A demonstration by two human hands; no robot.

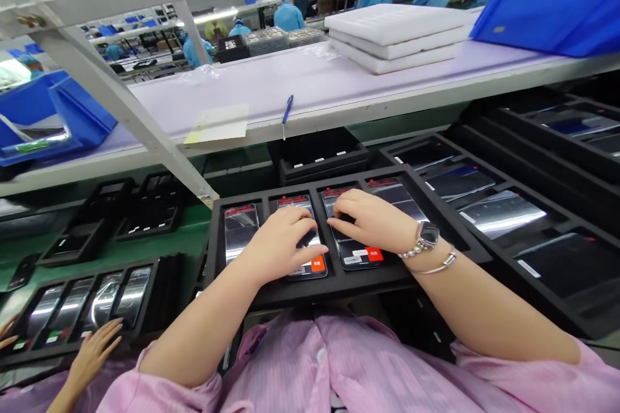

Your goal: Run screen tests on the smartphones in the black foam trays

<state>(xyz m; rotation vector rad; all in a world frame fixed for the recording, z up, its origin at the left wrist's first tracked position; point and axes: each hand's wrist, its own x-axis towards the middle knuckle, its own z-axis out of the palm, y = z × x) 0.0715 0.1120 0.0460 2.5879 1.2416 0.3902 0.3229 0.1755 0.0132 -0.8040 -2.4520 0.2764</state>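
In front of me a black foam tray [298, 293] holds several smartphones in separate slots, their screens facing up. My left hand [285, 242] rests over one smartphone [310, 270], fingers bent and thumb apart across its screen. Over the neighbouring smartphone [346, 248] is my right hand [365, 222], its thumb and bent fingers apart near the left edge. Red marks show along the tops of the screens, and orange and white labels near the bottoms of these two phones. My hands partly cover both screens. A watch and bracelets circle my right wrist.
More phone trays [504, 206] lie to the right. At left, a co-worker's hand [99, 342] is beside another phone tray [150, 297]. The shelf [271, 87] above bears a blue pen [288, 108], white foam sheets [394, 35] and blue bins [547, 10]. A white post [121, 90] slants down at left.
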